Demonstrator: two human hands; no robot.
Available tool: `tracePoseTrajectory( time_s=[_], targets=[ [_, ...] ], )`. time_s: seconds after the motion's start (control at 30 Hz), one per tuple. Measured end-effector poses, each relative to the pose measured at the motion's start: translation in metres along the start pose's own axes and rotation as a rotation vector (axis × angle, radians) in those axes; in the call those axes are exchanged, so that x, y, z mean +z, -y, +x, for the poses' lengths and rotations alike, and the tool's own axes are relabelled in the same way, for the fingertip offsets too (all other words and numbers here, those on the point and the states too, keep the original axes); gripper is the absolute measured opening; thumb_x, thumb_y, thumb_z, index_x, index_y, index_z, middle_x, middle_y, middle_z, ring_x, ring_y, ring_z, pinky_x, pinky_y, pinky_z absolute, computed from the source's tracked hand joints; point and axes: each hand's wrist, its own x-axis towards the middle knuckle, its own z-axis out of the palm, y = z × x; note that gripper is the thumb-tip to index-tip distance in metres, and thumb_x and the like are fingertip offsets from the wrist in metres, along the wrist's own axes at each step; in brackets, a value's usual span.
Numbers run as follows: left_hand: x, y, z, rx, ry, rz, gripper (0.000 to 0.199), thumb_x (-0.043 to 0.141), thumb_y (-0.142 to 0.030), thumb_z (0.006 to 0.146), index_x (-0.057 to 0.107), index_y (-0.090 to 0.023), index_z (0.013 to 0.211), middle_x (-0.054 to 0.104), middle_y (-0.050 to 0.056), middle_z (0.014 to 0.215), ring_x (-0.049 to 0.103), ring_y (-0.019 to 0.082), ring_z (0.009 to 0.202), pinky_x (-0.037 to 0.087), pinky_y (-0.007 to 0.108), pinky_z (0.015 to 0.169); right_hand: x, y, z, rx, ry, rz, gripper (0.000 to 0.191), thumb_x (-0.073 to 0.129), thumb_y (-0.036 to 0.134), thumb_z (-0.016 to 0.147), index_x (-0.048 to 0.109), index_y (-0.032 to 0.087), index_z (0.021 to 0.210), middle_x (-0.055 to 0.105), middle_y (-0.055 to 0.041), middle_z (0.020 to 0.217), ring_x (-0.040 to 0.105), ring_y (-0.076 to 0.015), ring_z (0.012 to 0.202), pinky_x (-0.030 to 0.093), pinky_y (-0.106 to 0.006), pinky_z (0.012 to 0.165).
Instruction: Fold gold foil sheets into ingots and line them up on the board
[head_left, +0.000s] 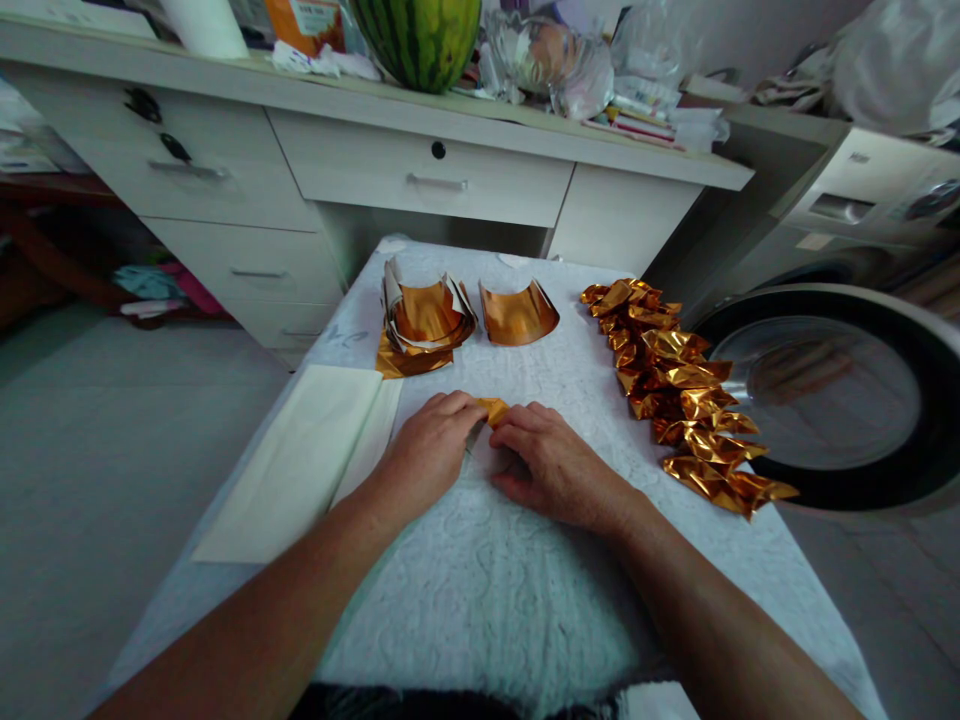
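You're at a table (pixel 480 600) covered with a pale patterned cloth. Beyond it: white counter (pixel 337 105) with drawers (pixel 510 190) below, watermelon (pixel 416 40) and clutter on top. Washing machine (pixel 862 200) to the right, its round door (pixel 832 395) swung open beside the table.

Your gold paper (pixel 493 409) is mid-table, between your two hands: small, shiny, creased, gold on the part facing up. Most of it is under your fingers, so its full shape is hard to call. The visible bit seems to run crosswise, left to right, one end toward each hand.

Left hand (pixel 431 445): fingers bunched, tips pinching the paper's left end. Right hand (pixel 551 455): fingers curled, tips pinching the right end.

Nearby: white sheets (pixel 300 460) by your left forearm, curved gold stack (pixel 427 315) and a single curved gold sheet (pixel 519 317) ahead, row of folded gold pieces (pixel 682 380) along the right.
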Motion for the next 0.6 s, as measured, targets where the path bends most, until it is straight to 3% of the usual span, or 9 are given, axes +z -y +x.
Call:
tracePoseTrajectory(
  time_s=[0.23, 0.4, 0.6],
  targets=[
    [-0.008, -0.006, -0.006, -0.001, 0.044, -0.024, 0.022, 0.049, -0.003, 0.08, 0.061, -0.018, 0.091, 0.058, 0.006, 0.105, 0.054, 0.022, 0.102, 0.047, 0.04, 0.095, 0.0, -0.002, -0.001, -0.027, -0.007, 0.028, 0.028, 0.057, 0.011, 0.078, 0.064, 0.017, 0.104, 0.063, -0.0081, 0.103, 0.053, -0.0224, 0.097, 0.041, -0.037, 0.087],
    [-0.014, -0.009, -0.01, -0.005, 0.109, -0.059, 0.03, 0.053, -0.004, 0.071, 0.06, -0.019, 0.096, 0.053, 0.007, 0.112, 0.05, 0.024, 0.111, 0.043, 0.042, 0.1, -0.002, -0.006, -0.002, -0.049, 0.003, 0.085, 0.045, 0.055, 0.004, 0.073, 0.061, 0.017, 0.116, 0.063, -0.0087, 0.109, 0.054, -0.0228, 0.102, 0.042, -0.038, 0.092],
    [-0.016, -0.011, -0.01, -0.035, 0.125, -0.086, 0.022, 0.06, -0.014, 0.076, 0.061, -0.019, 0.098, 0.052, 0.007, 0.116, 0.049, 0.025, 0.113, 0.042, 0.042, 0.103, 0.0, -0.009, -0.001, -0.09, -0.041, 0.114, 0.038, 0.056, 0.004, 0.078, 0.063, 0.018, 0.113, 0.064, -0.0087, 0.111, 0.056, -0.0218, 0.103, 0.043, -0.037, 0.092]
  ],
)
